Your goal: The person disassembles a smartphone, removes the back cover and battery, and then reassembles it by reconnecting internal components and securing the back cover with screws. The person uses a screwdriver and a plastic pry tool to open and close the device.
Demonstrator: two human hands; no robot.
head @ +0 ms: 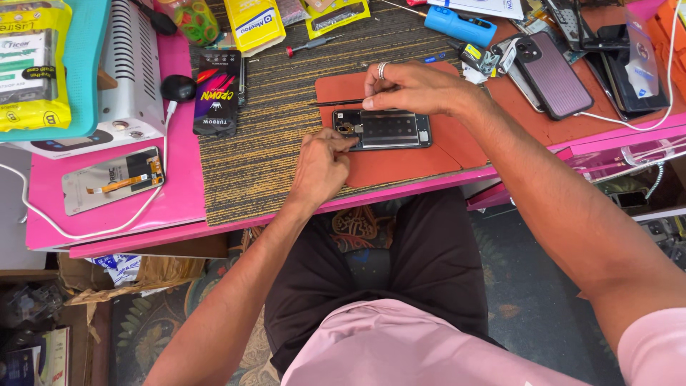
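An opened phone (386, 130) lies back-up on a rust-coloured mat (400, 161), its inner parts and dark battery showing. My left hand (319, 168) rests at the phone's left end, fingertips pinched on its corner near the camera part. My right hand (414, 87), with a ring on one finger, arches over the phone's upper edge and presses down on it with thumb and fingers. A thin dark tool (336, 103) lies on the mat just left of my right hand.
The pink table (179, 207) carries a striped mat (271, 129), a loose screen part (113, 179), a black packet (216, 93), yellow packets, a white device (132, 64), a blue tool (461, 26), a screwdriver (311, 45) and several phones (554, 75) at right.
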